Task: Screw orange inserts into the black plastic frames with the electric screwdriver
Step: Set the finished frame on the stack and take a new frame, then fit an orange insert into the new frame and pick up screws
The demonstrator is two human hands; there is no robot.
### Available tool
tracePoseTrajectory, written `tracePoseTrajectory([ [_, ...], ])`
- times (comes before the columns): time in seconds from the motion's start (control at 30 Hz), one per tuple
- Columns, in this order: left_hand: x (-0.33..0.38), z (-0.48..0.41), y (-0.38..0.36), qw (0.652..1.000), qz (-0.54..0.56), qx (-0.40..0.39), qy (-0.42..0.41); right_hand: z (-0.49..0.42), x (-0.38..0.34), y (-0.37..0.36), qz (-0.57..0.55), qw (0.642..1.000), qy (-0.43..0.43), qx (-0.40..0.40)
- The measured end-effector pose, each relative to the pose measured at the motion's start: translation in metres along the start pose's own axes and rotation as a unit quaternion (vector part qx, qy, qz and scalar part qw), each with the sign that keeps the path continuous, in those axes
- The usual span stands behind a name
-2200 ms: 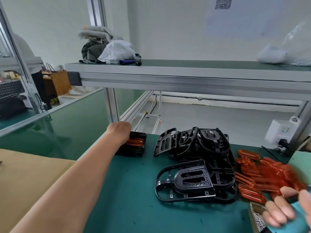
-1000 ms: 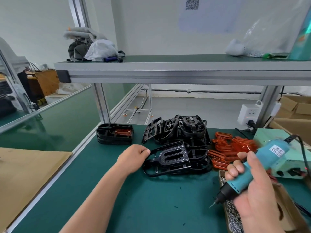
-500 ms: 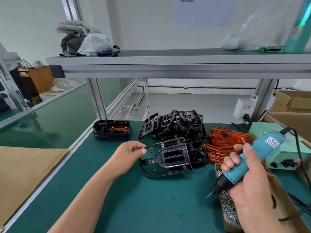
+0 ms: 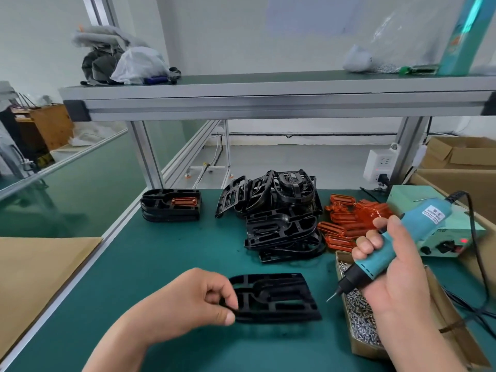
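Left grip (image 4: 188, 302) pinches a black frame (image 4: 281, 299); right grip (image 4: 394, 269) holds the teal screwdriver (image 4: 422, 220), its white label (image 4: 433, 212) illegible

The left hand (image 4: 188, 302) covers the left rim of the black frame (image 4: 279, 299) which it pinches, and the frame's ribs look smeared. The right hand (image 4: 394, 280) hides the middle of the electric screwdriver (image 4: 426, 214) and a large part of the screw box (image 4: 341, 255); single screws are too small to tell apart. The label on the screwdriver cannot be read. Some orange inserts (image 4: 346, 210) lie behind the fingers and the pile of frames (image 4: 281, 218), so their number cannot be told. Both forearms are cut by the lower edge, and the tall teal carton (image 4: 461, 36) by the upper edge.
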State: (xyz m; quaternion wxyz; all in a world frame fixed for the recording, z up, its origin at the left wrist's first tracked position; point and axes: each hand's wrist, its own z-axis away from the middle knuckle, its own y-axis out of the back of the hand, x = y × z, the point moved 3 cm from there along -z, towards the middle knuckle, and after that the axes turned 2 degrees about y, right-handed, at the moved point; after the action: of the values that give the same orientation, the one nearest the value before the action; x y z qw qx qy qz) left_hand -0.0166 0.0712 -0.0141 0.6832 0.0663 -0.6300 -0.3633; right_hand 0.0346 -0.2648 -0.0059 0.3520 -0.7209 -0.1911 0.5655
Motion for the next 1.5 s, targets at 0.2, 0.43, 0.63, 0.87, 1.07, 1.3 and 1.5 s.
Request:
tracePoseTrajectory([
  [0.2,-0.006,0.001,-0.004,0.997,-0.022,-0.056,0.053,-0.006,-0.008,0.005,-0.019,0.999,0.023,0.025],
  [0.43,0.001,0.003,-0.004,0.994,-0.019,-0.09,0.061,-0.012,-0.011,0.012,-0.034,0.998,0.026,0.054],
  [0.63,0.008,0.01,-0.002,0.993,-0.019,-0.11,0.037,-0.012,-0.011,0.017,-0.041,0.997,0.027,0.058],
  [0.87,0.031,-0.011,-0.007,0.995,-0.011,0.091,-0.038,-0.013,-0.011,0.017,-0.051,0.996,0.026,0.071],
  [1.07,0.107,-0.06,-0.031,0.941,-0.26,0.181,-0.119,-0.013,-0.01,0.018,-0.055,0.995,0.023,0.076],
  [1.3,0.176,-0.147,-0.069,0.782,-0.578,0.151,-0.18,-0.016,-0.01,0.02,-0.044,0.994,0.031,0.092],
  [1.5,0.184,-0.187,-0.097,0.722,-0.659,0.064,-0.2,-0.018,-0.01,0.02,-0.043,0.993,0.032,0.101],
])
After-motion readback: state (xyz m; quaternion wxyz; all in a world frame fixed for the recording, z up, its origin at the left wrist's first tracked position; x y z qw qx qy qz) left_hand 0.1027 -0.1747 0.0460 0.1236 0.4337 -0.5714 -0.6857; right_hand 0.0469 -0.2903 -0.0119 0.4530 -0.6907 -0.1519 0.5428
